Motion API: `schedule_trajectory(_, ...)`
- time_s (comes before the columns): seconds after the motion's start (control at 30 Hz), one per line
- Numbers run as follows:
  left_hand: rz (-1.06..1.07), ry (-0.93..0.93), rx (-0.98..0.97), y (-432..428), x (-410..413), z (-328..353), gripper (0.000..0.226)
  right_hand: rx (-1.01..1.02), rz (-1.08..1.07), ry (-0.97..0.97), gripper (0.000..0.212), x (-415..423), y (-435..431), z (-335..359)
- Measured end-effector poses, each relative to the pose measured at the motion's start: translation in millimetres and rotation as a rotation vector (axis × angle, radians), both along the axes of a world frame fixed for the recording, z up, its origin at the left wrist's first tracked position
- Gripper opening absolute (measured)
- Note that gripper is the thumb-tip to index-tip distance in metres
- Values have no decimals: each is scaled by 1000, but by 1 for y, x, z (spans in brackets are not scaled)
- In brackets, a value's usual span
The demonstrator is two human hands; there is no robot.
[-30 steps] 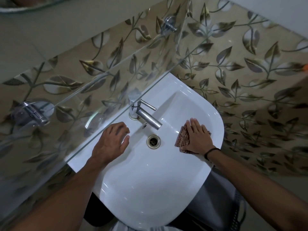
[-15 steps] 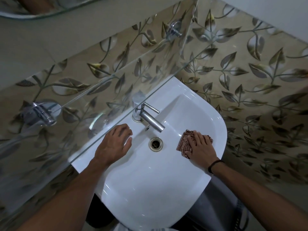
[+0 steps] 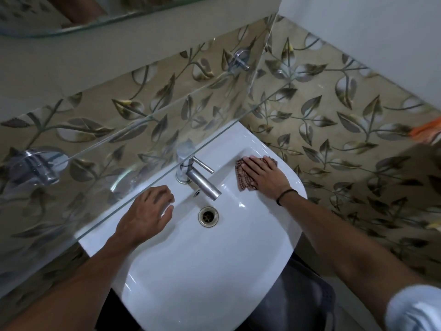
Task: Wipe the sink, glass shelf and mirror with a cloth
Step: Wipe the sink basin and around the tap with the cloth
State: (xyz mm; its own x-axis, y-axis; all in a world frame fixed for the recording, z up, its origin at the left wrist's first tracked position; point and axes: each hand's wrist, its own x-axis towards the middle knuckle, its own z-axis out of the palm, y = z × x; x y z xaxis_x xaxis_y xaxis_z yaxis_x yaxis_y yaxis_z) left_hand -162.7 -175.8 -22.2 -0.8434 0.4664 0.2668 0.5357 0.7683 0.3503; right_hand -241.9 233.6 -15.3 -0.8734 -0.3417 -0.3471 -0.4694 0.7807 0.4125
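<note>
A white sink (image 3: 191, 271) fills the middle of the view, with a chrome tap (image 3: 199, 177) and a round drain (image 3: 208, 216). My right hand (image 3: 267, 176) presses flat on a brown checked cloth (image 3: 244, 176) against the basin's far right wall, near the rim. My left hand (image 3: 145, 215) rests on the sink's left side by the tap, fingers apart, holding nothing. A clear glass shelf (image 3: 143, 130) runs above the sink's back edge on chrome brackets (image 3: 38, 167). The mirror's lower edge (image 3: 95, 17) shows at the top left.
Leaf-patterned tiles (image 3: 334, 130) cover the wall behind and to the right. A dark grey bin (image 3: 298, 302) stands under the sink's right side. Something orange (image 3: 429, 130) shows at the far right edge.
My right hand has slid the cloth from beside the drain toward the back right of the basin. My left hand stays in place. The view has tilted up, showing more mirror.
</note>
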Motion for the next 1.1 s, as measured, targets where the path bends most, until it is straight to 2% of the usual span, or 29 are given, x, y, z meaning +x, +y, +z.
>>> schedule_trajectory(0.2,-1,-26,0,0,0,3,21,-43,-40,-44,64,15,12,0)
schedule_trajectory(0.4,5,-51,-9,-3,-1,-4,20,-139,-207,-144,71,90,23,-6)
schedule_trajectory(0.53,15,-57,-11,-3,0,-4,22,-83,-360,-226,83,135,-2,-6)
schedule_trajectory(0.6,18,-57,-15,-3,1,-2,22,-75,-406,-280,79,157,-24,-5)
schedule_trajectory(0.7,18,-58,-9,-2,2,-1,22,-182,-438,-390,75,193,-76,3)
schedule_trajectory(0.77,17,-51,-9,-2,2,-1,22,-269,-432,-488,83,217,-112,5)
schedule_trajectory(0.83,20,-50,-9,-2,2,-2,22,-330,-408,-574,99,233,-136,5)
schedule_trajectory(0.87,21,-47,-10,-2,3,-1,22,-345,-399,-600,100,238,-139,7)
schedule_trajectory(0.93,21,-45,-19,-2,3,-1,21,-353,-341,-622,84,233,-129,9)
schedule_trajectory(1.03,28,-53,-17,-2,3,0,21,-240,-200,-552,81,201,-86,12)
schedule_trajectory(1.1,27,-41,-15,-2,3,0,21,-130,-165,-426,91,170,-48,9)
